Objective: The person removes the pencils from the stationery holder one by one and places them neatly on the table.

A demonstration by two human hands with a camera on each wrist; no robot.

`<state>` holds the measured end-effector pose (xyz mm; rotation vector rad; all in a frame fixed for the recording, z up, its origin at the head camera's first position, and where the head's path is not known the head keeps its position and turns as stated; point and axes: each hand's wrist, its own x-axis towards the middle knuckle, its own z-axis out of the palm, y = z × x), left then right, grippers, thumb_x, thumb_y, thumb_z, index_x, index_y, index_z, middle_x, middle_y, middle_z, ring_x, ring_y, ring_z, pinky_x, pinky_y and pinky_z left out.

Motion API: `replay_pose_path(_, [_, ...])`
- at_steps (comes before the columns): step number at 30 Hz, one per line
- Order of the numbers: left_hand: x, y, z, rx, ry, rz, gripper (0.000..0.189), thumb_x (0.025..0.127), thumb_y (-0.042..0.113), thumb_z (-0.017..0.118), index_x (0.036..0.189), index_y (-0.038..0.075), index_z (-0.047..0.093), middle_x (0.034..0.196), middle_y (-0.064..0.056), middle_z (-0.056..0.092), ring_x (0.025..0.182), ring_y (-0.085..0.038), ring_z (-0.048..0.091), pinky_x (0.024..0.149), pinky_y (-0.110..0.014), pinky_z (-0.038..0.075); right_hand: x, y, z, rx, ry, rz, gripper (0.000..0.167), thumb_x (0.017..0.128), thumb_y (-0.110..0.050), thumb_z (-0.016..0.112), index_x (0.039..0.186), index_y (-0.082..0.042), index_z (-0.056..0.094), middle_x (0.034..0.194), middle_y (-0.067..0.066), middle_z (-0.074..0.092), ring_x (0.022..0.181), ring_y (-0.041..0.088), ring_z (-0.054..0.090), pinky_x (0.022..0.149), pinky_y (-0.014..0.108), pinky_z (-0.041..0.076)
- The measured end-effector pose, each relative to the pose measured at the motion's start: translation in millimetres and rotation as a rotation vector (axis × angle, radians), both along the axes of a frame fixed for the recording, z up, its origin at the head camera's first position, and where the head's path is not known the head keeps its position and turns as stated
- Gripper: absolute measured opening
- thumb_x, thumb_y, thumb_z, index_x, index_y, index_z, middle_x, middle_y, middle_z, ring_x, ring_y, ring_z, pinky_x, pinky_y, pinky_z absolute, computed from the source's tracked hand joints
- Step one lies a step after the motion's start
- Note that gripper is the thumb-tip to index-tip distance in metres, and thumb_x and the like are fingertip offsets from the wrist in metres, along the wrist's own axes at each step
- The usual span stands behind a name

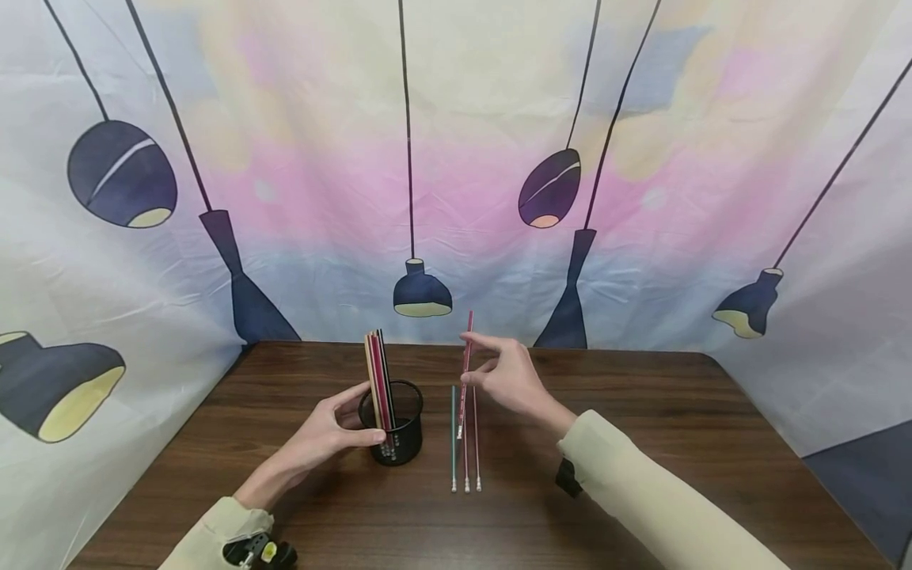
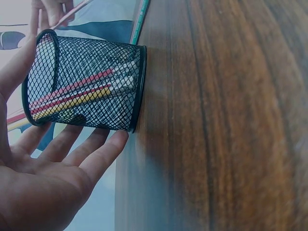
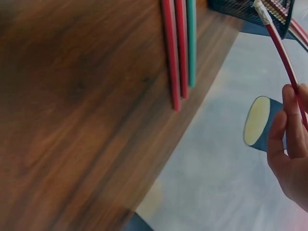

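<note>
On the table (image 1: 321, 518), L hand (image 1: 322, 434) holds the black cup (image 1: 408, 445), thumb on the near side & fingers round the far side. Mixed pencils (image 1: 378, 380) lean in it, tops sticking out. R hand (image 1: 514, 378) pinches a red pencil (image 1: 466, 358) btwn thumb & fingers, rubber end down, up off the wood. 1 green pencil (image 1: 453, 435) & 2 pink-red pencils (image 1: 477, 443) lie side by side, near the cup.
</note>
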<state>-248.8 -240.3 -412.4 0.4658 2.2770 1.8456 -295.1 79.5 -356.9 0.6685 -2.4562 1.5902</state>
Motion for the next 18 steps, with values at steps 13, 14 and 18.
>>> replay_pose_path(13, [-0.5, -0.2, -1.1, 0.005, 0.004, -0.006, 0.094, 0.092, 0.013, 0.083, 0.166, 0.0, 0.026, 0.16, -0.028, 0.041, 0.144, -0.043, 0.045, 0.105, -0.035, 0.046, -0.7, 25, -24.1, 0.071, -0.05, -0.021, 0.062, 0.084, 0.009, 0.084, 0.14, -0.012, 0.07, 0.119, 0.015, 0.072, 0.073, 0.028, 0.076, 0.06, 0.03, 0.049])
replay_pose_path(14, [-0.5, -0.2, -1.1, 0.003, 0.005, -0.004, 0.094, 0.092, 0.013, 0.083, 0.166, 0.0, 0.026, 0.16, -0.028, 0.042, 0.144, -0.043, 0.045, 0.105, -0.035, 0.046, -0.7, 27, -25.6, 0.079, -0.056, -0.021, 0.062, 0.083, 0.009, 0.084, 0.14, -0.011, 0.07, 0.118, 0.015, 0.072, 0.071, 0.027, 0.076, 0.059, 0.03, 0.047])
replay_pose_path(18, [-1.0, -0.2, -1.2, -0.003, 0.012, 0.0, 0.095, 0.092, 0.014, 0.084, 0.166, 0.0, 0.026, 0.159, -0.027, 0.043, 0.143, -0.043, 0.046, 0.105, -0.036, 0.045, 0.3, 31, -30.2, 0.109, -0.07, -0.026, 0.062, 0.081, 0.011, 0.085, 0.138, -0.009, 0.071, 0.11, 0.013, 0.073, 0.069, 0.023, 0.075, 0.058, 0.029, 0.048])
